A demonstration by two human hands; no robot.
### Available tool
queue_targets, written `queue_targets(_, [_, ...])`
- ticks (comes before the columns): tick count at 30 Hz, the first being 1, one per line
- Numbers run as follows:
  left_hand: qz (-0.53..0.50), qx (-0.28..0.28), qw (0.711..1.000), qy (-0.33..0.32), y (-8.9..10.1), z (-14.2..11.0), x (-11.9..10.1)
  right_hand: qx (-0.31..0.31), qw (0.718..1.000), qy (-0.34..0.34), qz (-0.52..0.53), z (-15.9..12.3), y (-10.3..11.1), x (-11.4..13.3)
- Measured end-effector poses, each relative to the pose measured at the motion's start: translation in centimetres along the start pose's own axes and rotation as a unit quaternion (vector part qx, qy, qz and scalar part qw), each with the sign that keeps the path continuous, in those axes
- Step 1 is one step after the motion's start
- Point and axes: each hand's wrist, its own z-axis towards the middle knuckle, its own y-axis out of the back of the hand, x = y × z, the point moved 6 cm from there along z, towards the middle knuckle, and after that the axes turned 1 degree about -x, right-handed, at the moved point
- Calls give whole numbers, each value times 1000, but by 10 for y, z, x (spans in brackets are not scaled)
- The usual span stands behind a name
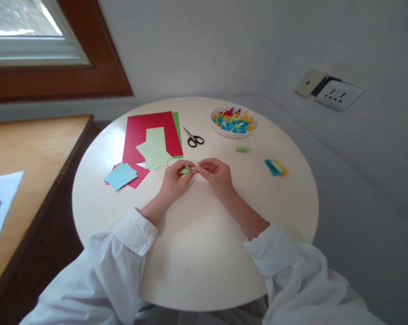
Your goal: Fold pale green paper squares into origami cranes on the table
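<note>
A small folded piece of light green paper [186, 169] is pinched in the fingers of my left hand [175, 180], just above the round white table [204, 253]. My right hand [218, 177] meets it from the other side, with thumb and fingertips closed on the paper's right end. Fingers cover much of the fold, so its exact shape is hidden. Beyond my left hand lie light green paper sheets [155, 149] on a large red sheet [136, 131]. Black-handled scissors [194, 139] rest past my hands.
A white bowl [228, 134] of colourful folded paper cranes stands at the back. Small green folded paper [242, 149] and a blue and yellow bundle [276, 167] lie right. Light blue squares [121, 176] sit left. A wooden desk [37, 153] stands beside the table.
</note>
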Motion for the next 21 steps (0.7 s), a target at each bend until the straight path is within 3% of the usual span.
queue_targets(5, [2,0,1000,0,-1,0,2,-4,1000,20,-14,-2,0,7])
queue_targets(21, [-64,1,998,27,-2,1,7,23,998,-25,56,1,-6,-7])
